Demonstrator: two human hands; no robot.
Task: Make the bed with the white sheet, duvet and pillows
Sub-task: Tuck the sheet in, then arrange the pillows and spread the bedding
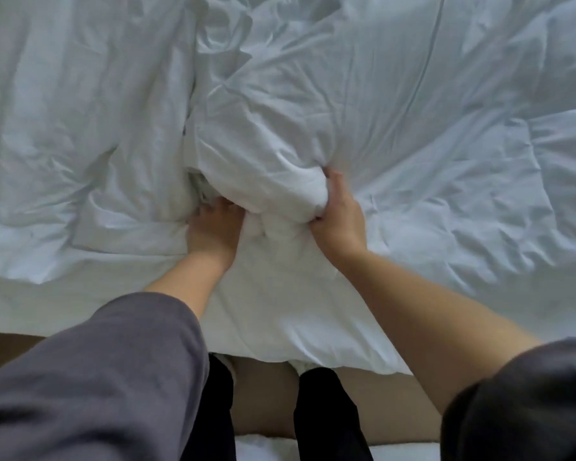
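Observation:
A crumpled white duvet (396, 104) covers the whole bed and hangs over the near edge in front of me. My right hand (338, 214) grips a thick bunched fold of the duvet near the middle of the near side. My left hand (213, 229) reaches into the folds just left of that bunch, its fingertips hidden in the cloth. A flatter white layer (64, 111) lies on the left half. No pillows are in view.
The brown floor (266, 400) shows below the bed's edge, with my dark-trousered legs (326, 414) standing against it. A strip of white fabric (266, 447) lies on the floor at the bottom.

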